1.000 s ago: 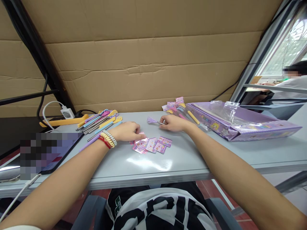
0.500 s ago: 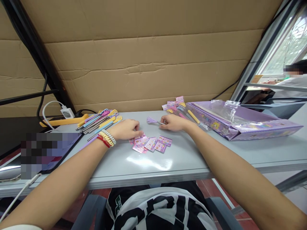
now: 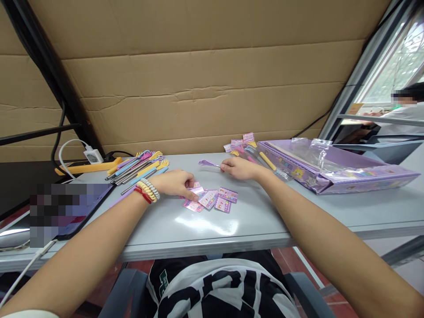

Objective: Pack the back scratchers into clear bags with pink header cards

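My right hand (image 3: 239, 168) pinches the rod of a small back scratcher with a purple claw head (image 3: 208, 163), which points left just above the tabletop. My left hand (image 3: 179, 183) is over a loose spread of pink and purple printed cards (image 3: 208, 199); its thumb touches them and stands apart from the curled fingers. Left of that hand lies a pile of back scratchers (image 3: 135, 170) with metal rods and yellow, blue, pink and purple parts. Beyond my right hand, several more in clear wrappers (image 3: 265, 161) lie with printed cards at their ends.
A purple printed box (image 3: 318, 190) with clear plastic on top stands at the right. At the left are a tablet (image 3: 86, 212), a white charger (image 3: 93, 155) and a yellow bar (image 3: 89, 166). Cardboard (image 3: 212, 97) walls the back. Another person (image 3: 402, 117) sits far right.
The purple back scratcher head has turned and shifted slightly left in my right hand. My left hand's thumb has moved down over the cards, away from the fingers.
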The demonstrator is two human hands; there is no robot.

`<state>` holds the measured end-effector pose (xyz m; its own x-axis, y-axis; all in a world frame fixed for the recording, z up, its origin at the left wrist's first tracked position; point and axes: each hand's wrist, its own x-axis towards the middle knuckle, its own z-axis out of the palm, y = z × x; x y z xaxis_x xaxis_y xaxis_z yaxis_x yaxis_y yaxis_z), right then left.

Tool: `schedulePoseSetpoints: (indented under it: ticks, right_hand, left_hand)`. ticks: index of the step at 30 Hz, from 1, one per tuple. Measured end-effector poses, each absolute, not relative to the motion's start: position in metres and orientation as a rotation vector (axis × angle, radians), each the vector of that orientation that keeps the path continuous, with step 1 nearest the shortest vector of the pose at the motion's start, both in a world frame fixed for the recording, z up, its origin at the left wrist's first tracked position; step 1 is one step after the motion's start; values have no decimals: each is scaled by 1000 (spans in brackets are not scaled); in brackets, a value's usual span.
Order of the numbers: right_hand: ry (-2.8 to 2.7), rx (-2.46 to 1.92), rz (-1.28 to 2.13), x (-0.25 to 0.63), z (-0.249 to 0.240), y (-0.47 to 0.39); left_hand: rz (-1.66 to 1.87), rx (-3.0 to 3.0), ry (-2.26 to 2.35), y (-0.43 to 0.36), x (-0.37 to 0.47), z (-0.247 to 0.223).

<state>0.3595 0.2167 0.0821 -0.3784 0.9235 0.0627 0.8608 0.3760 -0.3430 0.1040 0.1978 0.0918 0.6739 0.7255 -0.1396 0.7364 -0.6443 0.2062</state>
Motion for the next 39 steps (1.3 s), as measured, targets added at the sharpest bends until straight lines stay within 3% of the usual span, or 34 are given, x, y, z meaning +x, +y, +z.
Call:
schedulePoseSetpoints:
  ticks: [5, 9, 13, 27, 39]
  right_hand:
    - [-2390, -1563, 340, 359, 84, 214]
    - [-2383, -1511, 318, 357, 85, 211]
    - [-2410, -1483, 253, 357, 85, 213]
    - [-2383, -1570, 479, 357, 91, 207]
    - [-2408, -1507, 220, 358, 85, 213]
  left_hand:
    - [54, 2644, 1258, 207, 93, 99]
    - [241, 2606, 1760, 229, 62, 105]
    - [-26, 2437, 2096, 245, 36, 107]
    - [-238, 2259, 2132, 242, 43, 103]
    - [-83, 2238, 2123, 241, 45, 101]
